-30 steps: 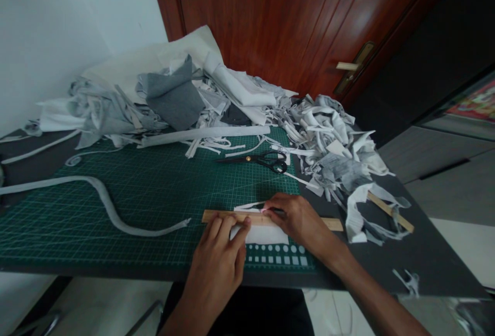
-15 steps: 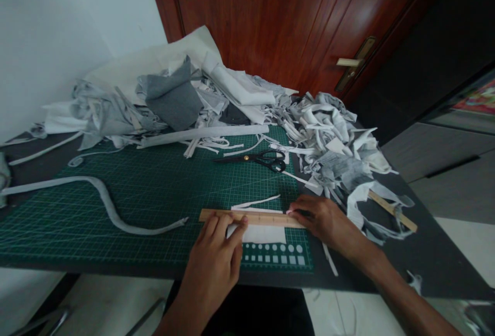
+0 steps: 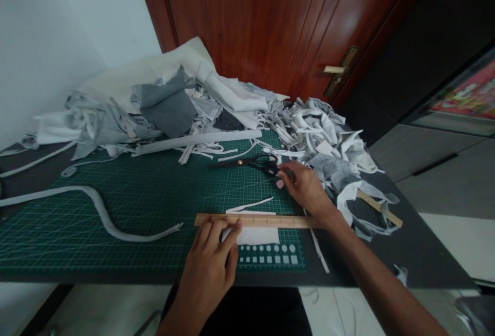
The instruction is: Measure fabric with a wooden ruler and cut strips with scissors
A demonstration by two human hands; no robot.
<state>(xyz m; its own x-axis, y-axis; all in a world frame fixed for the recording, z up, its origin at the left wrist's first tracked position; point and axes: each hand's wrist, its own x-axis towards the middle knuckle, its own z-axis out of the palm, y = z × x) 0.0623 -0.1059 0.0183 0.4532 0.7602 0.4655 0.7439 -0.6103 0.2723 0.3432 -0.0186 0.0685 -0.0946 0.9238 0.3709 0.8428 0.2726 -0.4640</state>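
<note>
The ruler (image 3: 253, 220), pinned by flat left-hand fingers (image 3: 216, 233), could slip off the white cloth (image 3: 258, 236) while the right hand (image 3: 303, 186), half-curled around something small and pink, neared the scissors (image 3: 251, 162).

You had a dark green cutting mat (image 3: 147, 196) with a pale grid, black scissors (image 3: 255, 163), a tan wooden ruler (image 3: 263, 220), and grey-and-white fabric scraps (image 3: 328, 140).

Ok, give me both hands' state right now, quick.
Left hand: fingers flat, pressing the wooden ruler onto the white fabric piece.
Right hand: small pink object at its fingertips, beside the black scissors.
</note>
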